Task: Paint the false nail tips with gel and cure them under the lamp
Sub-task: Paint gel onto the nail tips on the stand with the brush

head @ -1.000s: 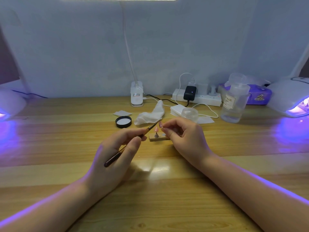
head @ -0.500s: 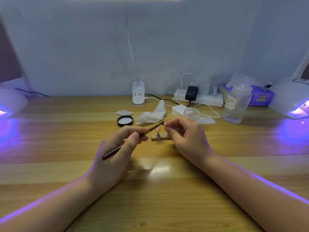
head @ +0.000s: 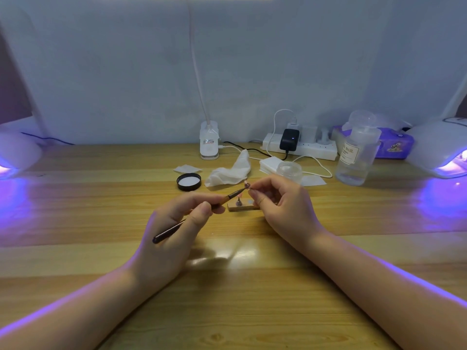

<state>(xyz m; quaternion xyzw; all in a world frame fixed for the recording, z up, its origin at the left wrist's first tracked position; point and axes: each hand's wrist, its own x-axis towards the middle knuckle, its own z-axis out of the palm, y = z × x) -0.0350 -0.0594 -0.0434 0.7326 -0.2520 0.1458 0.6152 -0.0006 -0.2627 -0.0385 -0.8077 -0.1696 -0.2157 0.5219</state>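
Note:
My left hand [head: 177, 223] grips a thin dark gel brush [head: 166, 232], its bristle end angled up and right. The brush tip touches a small pink false nail tip [head: 246, 184], which my right hand [head: 280, 205] pinches between thumb and forefinger just above the table. Below them a small wooden stand [head: 243, 207] carries another pink nail tip on a metal holder [head: 238, 201]. A lit curing lamp [head: 439, 150] glows purple at the far right, and a second lamp [head: 17, 155] glows at the far left.
Behind my hands lie a black jar lid [head: 189, 181], a crumpled white wipe [head: 230, 173], a clear jar [head: 289, 171], white pads [head: 269, 164], a pump bottle [head: 357, 152], a power strip [head: 300, 145], a purple tissue pack [head: 394, 145] and a white lamp base [head: 209, 142].
My right hand lifted the pinched nail tip slightly, and my left hand raised the brush so its tip now meets the nail.

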